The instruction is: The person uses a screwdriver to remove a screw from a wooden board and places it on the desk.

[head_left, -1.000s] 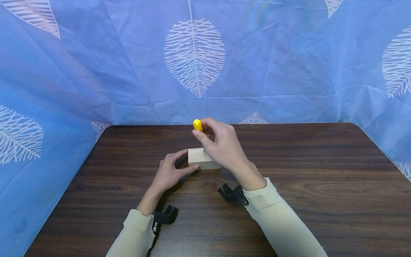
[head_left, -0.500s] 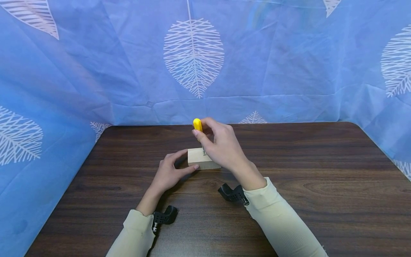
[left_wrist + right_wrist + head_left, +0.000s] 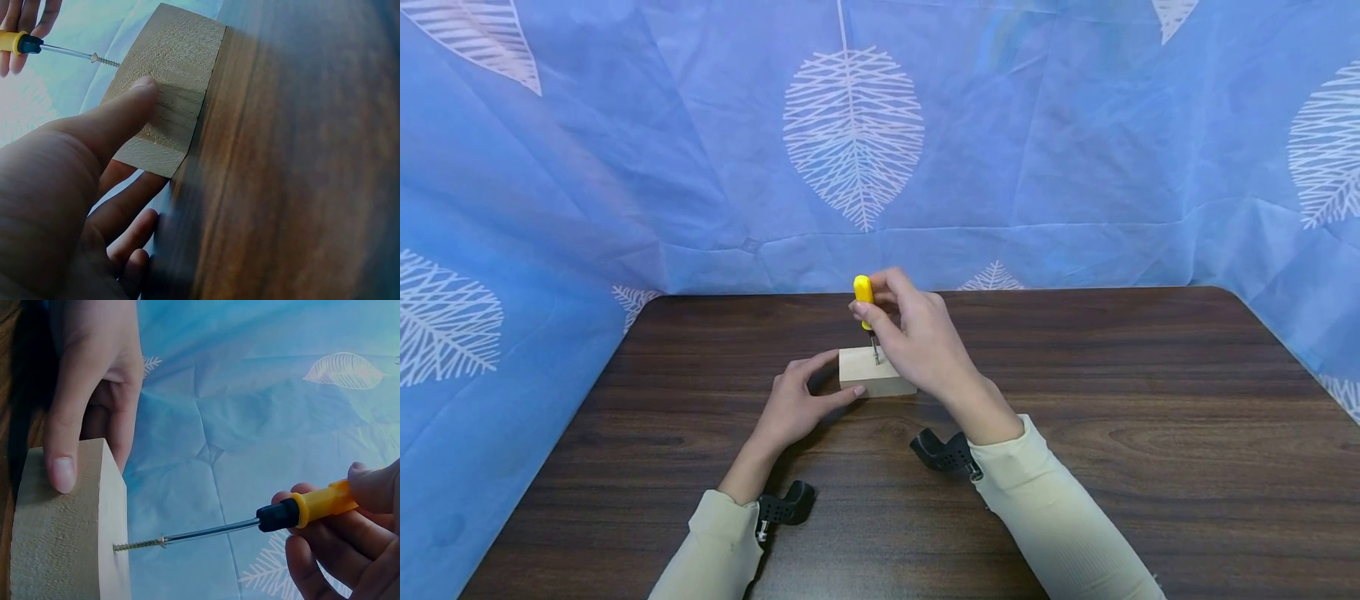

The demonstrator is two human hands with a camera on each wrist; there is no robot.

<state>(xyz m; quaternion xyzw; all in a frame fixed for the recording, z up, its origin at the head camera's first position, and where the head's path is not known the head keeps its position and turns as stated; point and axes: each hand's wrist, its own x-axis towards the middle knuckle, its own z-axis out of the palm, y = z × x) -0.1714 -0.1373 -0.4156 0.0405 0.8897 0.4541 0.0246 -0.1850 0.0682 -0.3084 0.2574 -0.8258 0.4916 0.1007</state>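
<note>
- The yellow handle of a screwdriver [image 3: 322, 506] is pinched between the thumb and fingers of the right hand [image 3: 922, 337].
- A wooden block [image 3: 883, 387] is gripped at its left end by the left hand [image 3: 792, 407], the thumb being laid on the near face.
- The handle is fitted with a black collar and a bright metal shaft, by which the head of a screw [image 3: 140, 545] is met.
- The screw (brassy, its thread largely exposed) is stood in the block's top face.
- The block, pale and rough-grained, is rested on the dark surface [image 3: 1150, 433].
- Beyond, blue cloth [image 3: 1075, 133] is printed with white leaves.
</note>
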